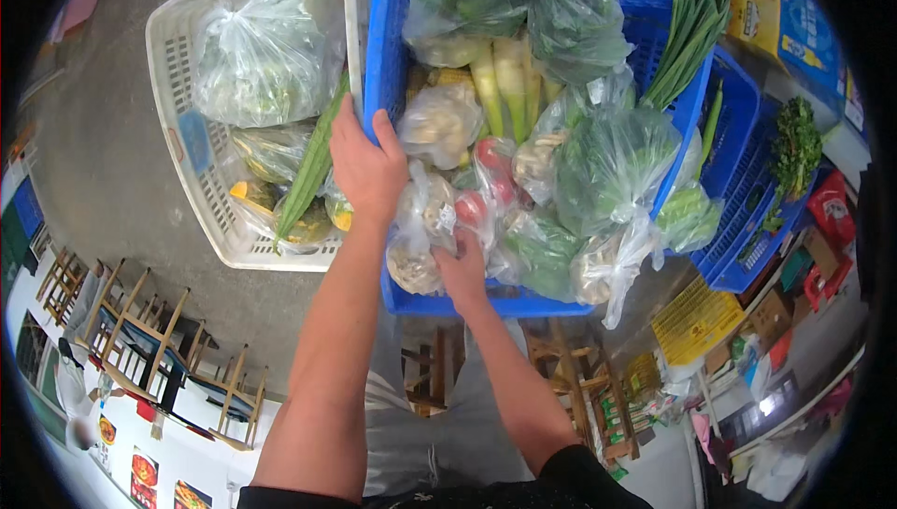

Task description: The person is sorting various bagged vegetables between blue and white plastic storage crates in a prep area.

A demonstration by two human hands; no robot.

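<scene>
A blue plastic crate [490, 306] full of bagged vegetables stands before me, against a white plastic crate [161, 81] on its left. My left hand [368, 158] rests at the two adjoining rims; whether it grips them I cannot tell. Under its fingers a long ridged luffa [308, 165] leans in the white crate, over bagged pumpkin pieces [270, 148]. My right hand [462, 267] reaches into the blue crate and touches a clear bag of mushrooms [413, 263], beside bagged tomatoes [471, 207]; its fingertips are partly hidden. Bagged leafy greens [617, 158] lie to the right.
More blue crates [729, 256] stand at the right, one with loose leafy greens [795, 148]. A yellow crate [697, 323] is below them. Green onions [690, 25] stick out over the blue rim. Wooden stools [574, 376] and upturned chairs [168, 348] stand nearby; a person [73, 386] is far left.
</scene>
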